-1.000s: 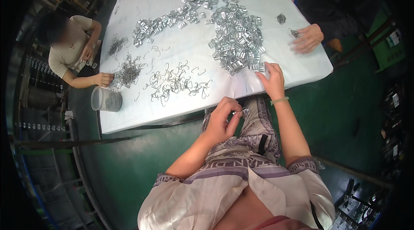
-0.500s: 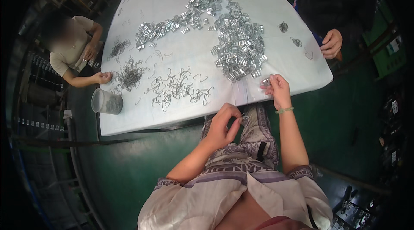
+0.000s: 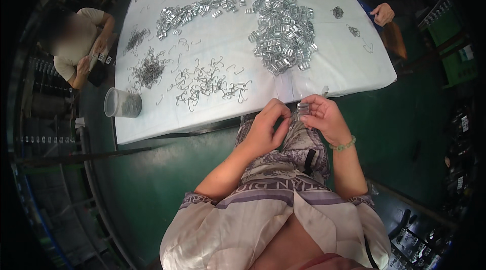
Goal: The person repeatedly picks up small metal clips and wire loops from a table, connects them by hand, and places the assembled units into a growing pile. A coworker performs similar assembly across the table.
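In the head view, my right hand (image 3: 325, 119), with a green bead bracelet at the wrist, pinches a small shiny ribbed metal piece (image 3: 302, 109) between thumb and fingertips. Close to its left, my left hand (image 3: 268, 127) is closed with thumb and fingers together. Whatever those fingers hold is too small to make out. Both hands are above my lap, by the near edge of the white-covered table (image 3: 167, 120). Straight beyond them lies a big heap of similar metal pieces (image 3: 283, 37). Bent wire hooks (image 3: 210, 85) are scattered to the left of it.
Darker wire hooks (image 3: 150, 69) form a pile at the table's left, beside a clear plastic tub (image 3: 123, 103). A co-worker (image 3: 76, 42) sits at the left side. Another person's hand (image 3: 383, 14) shows at the right edge, near small wire bunches (image 3: 354, 31).
My right hand has come from the table toward me with the metal piece, now beside my left hand. The left co-worker's hand has drawn back from the wire pile. The view has shifted.
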Demonstrator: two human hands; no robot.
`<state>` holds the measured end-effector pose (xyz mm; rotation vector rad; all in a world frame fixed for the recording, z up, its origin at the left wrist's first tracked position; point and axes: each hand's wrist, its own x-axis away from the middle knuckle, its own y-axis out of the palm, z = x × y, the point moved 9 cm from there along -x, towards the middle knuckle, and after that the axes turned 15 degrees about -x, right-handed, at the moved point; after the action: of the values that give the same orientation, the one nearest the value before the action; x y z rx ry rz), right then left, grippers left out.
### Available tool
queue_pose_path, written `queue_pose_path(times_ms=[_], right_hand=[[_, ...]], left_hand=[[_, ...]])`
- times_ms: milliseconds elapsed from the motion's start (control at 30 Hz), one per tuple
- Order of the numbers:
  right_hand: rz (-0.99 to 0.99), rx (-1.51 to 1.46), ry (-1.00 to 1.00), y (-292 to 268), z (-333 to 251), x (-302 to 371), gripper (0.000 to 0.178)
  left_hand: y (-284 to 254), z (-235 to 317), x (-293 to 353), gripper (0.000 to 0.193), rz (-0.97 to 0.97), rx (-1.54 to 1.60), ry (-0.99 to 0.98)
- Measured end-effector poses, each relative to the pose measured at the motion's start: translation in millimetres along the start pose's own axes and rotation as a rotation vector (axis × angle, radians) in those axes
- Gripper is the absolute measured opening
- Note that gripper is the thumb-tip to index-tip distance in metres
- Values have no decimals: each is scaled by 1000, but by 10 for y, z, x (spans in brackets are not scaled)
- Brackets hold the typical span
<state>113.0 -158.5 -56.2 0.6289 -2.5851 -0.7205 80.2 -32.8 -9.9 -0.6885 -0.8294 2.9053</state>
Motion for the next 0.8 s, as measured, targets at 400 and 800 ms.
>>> queue_pose_path(times_ms=[400,800], right_hand=[[2,223,-205,58,-143,34,35],[70,300,-497,91,-75,256,30]], left_hand=[[139,-161,131,10,-205,158,-81],[60,-209,207,11,-253,162,-49]])
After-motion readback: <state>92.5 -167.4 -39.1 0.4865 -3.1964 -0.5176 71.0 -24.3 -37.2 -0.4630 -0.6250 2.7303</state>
